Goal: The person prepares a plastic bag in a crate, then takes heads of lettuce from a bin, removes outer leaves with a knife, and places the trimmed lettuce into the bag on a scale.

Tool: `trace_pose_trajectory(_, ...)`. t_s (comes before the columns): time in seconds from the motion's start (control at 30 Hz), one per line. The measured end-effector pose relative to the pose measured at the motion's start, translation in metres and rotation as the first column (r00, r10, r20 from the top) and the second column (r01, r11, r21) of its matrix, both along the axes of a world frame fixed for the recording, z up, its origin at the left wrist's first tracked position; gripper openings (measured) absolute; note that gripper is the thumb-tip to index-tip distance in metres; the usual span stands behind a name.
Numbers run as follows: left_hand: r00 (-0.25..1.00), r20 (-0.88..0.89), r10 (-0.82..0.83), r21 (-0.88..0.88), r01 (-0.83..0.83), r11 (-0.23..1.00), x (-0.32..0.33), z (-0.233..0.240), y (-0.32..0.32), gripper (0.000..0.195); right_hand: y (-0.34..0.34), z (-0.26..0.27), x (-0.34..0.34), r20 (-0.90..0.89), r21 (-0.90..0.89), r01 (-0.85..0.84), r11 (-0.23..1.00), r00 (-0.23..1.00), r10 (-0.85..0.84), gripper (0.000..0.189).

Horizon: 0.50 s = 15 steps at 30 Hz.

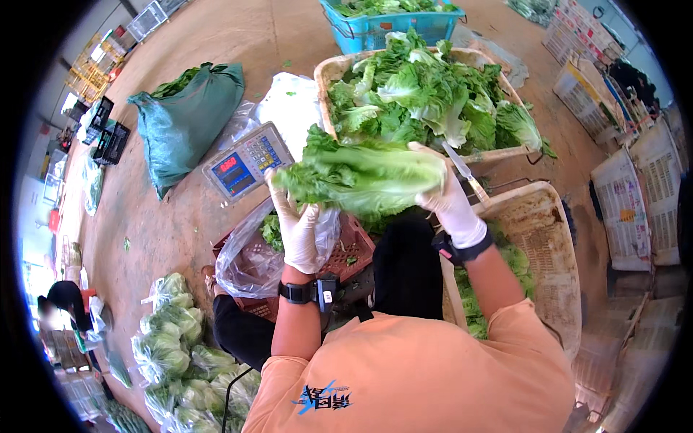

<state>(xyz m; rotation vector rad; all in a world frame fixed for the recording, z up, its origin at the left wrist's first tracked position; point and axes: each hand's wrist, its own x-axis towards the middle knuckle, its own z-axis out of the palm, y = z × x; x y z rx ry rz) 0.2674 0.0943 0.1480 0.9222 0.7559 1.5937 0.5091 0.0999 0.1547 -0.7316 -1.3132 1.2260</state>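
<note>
A long head of leafy lettuce (pixel 368 176) lies across both white-gloved hands in front of me. Its pale stem end sits in my right hand (pixel 452 200), fingers curled around it. My left hand (pixel 295 227) holds the leafy tip, thumb and fingers apart around the leaves. Just beyond my right hand, a knife (pixel 460 162) rests with its blade towards the heaped crate. Below my left hand, an opened clear plastic bag (pixel 243 265) lines a dark red crate (pixel 349 246), with some green leaves (pixel 272 233) inside.
A digital scale display (pixel 249 162) stands ahead on the left, near a stuffed green sack (pixel 187 124). Loose leaves heap a pale crate (pixel 325 76), with a blue crate (pixel 373 32) behind. Another crate (pixel 547 227) stands right; bagged lettuces (pixel 168 346) lie left, beyond them a person (pixel 67 308).
</note>
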Motion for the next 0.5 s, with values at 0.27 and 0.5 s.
trace_pose_trajectory(0.27, 0.563, 0.794, -0.232, -0.075, 0.468, 0.881, 0.037, -0.050, -0.003, 0.076, -0.018, -0.012, -0.059, 0.413, 0.662, 0.071, 0.746, 0.796, -0.442, 0.074)
trace_pose_trajectory(0.5, 0.638, 0.701, -0.320, 0.021, 0.430, 0.903, 0.018, -0.063, -0.010, 0.079, -0.040, 0.001, -0.077, 0.621, 0.632, 0.136, 0.763, 0.499, -0.604, 0.047)
